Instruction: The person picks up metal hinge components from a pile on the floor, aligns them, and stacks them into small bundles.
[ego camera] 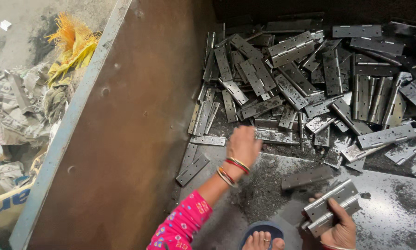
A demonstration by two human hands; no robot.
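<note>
steel, grey and dull, fills most of the view. nearest, at six o'clock, a bare foot in a blue sandal [262, 236] rests on the metal sheet floor [393, 208], which is dusted with dark filings. just right of it, at five o'clock, the right hand [341, 229] is closed around a small stack of hinges [332, 207], fingers wrapped over the long edge, the stack tilted up toward two o'clock. a single flat hinge [307, 176] lies on the floor just beyond that stack, apart from it.

the left hand [243, 144] stretches out from a pink patterned sleeve [182, 224] toward twelve o'clock, red and gold bangles [232, 169] at the wrist. its back faces the camera and the fingers curl down at the near edge of the heap; whether they grip anything cannot be told, as the motion blurs them. a few loose hinges [193, 169] lie at its nine o'clock, against the rusty brown wall [133, 139].

beyond the hands, from twelve to three o'clock, the big pile of hinges [310, 78] spreads across the floor, pieces lying crossed and overlapping at every angle.

far at ten o'clock, outside the wall's blue-grey rim [73, 115], lie crumpled sacks [13, 111] and a tuft of yellow fibre [73, 41].
</note>
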